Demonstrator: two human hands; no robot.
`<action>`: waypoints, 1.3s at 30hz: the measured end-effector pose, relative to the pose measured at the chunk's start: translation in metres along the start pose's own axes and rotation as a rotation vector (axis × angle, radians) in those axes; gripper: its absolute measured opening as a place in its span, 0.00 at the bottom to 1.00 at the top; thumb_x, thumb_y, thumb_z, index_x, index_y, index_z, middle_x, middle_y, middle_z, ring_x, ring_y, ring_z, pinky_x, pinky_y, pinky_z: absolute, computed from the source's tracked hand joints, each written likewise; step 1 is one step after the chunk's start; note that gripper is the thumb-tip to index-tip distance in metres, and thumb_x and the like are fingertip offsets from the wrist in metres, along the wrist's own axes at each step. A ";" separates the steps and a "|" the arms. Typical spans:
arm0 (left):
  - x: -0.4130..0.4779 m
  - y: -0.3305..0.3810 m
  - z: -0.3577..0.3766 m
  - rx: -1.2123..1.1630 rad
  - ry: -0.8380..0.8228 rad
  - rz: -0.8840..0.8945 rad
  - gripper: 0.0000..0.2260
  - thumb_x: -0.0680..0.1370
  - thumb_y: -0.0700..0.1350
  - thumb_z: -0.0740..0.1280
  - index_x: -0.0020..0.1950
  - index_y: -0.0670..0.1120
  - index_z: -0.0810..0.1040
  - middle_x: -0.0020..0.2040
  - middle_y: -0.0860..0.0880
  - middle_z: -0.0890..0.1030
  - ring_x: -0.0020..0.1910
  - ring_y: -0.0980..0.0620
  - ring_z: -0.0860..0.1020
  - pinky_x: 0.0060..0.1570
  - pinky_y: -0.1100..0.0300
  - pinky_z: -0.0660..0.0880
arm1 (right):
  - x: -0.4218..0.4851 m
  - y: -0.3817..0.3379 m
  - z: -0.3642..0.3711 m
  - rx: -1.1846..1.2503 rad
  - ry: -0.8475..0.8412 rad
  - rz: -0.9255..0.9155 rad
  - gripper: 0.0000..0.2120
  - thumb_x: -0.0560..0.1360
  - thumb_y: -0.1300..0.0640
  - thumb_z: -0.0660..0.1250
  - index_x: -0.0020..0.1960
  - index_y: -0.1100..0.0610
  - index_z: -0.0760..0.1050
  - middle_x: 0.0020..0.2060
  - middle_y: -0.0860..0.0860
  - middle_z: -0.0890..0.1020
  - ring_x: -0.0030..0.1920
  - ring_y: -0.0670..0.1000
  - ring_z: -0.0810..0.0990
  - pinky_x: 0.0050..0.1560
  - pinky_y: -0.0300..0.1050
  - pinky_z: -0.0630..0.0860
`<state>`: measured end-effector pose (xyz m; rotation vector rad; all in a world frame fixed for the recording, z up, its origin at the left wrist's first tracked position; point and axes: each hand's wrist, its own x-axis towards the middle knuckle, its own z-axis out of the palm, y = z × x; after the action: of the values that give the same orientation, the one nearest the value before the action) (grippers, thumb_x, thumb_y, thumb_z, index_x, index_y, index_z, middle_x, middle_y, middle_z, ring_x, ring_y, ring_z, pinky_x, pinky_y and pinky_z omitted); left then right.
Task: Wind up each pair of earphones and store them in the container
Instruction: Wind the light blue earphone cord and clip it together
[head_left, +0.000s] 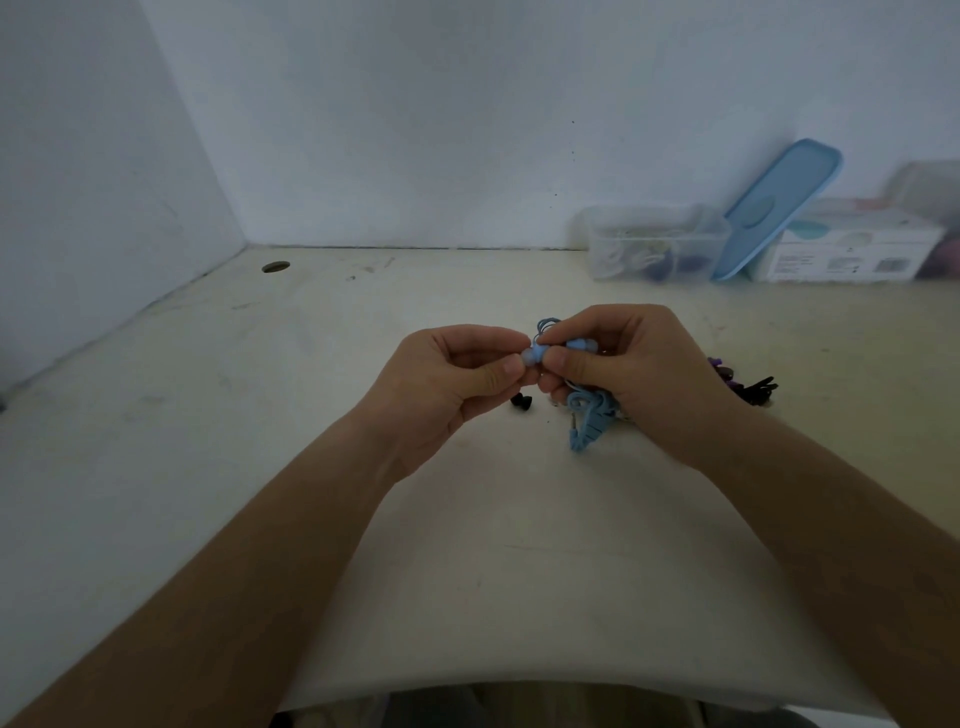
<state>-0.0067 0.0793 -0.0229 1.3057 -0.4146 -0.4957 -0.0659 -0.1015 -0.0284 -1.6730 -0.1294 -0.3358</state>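
Both hands meet above the middle of the white table (260, 467). My left hand (447, 384) pinches a bud of the light blue earphones (587, 421) between thumb and fingers. My right hand (628, 374) grips the second bud and the coiled blue cable, whose loops and plug hang below its palm. A clear plastic container (654, 241) with several wound earphones inside stands at the back right. Its blue lid (779, 202) leans beside it.
Dark purple and black earphones (748, 384) lie on the table just right of my right hand. A black earbud (521, 402) lies under my left hand. A white carton (847, 249) stands at the back right by the wall. A round hole (275, 267) sits at the table's back left.
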 end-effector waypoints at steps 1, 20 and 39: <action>0.000 0.000 -0.001 -0.007 -0.009 0.000 0.10 0.67 0.37 0.71 0.47 0.42 0.83 0.44 0.44 0.86 0.43 0.50 0.86 0.43 0.64 0.80 | 0.000 0.000 0.000 0.012 0.001 0.009 0.13 0.67 0.58 0.73 0.49 0.64 0.82 0.40 0.61 0.86 0.37 0.53 0.86 0.42 0.43 0.83; 0.012 -0.001 0.038 0.727 -0.111 0.226 0.22 0.68 0.48 0.80 0.58 0.47 0.78 0.47 0.51 0.85 0.44 0.55 0.83 0.44 0.58 0.80 | 0.009 -0.026 -0.005 0.541 0.194 0.220 0.09 0.72 0.63 0.71 0.51 0.64 0.82 0.39 0.58 0.84 0.37 0.52 0.82 0.42 0.47 0.82; 0.204 0.036 0.086 0.862 0.103 0.328 0.07 0.70 0.44 0.78 0.44 0.48 0.82 0.42 0.53 0.83 0.42 0.56 0.79 0.37 0.72 0.69 | 0.127 -0.019 -0.135 0.218 0.521 0.279 0.03 0.75 0.69 0.70 0.48 0.64 0.78 0.36 0.58 0.81 0.34 0.51 0.82 0.38 0.42 0.83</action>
<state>0.1182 -0.0980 0.0337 2.0264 -0.7884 0.0589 0.0298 -0.2461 0.0402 -1.3205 0.4371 -0.5140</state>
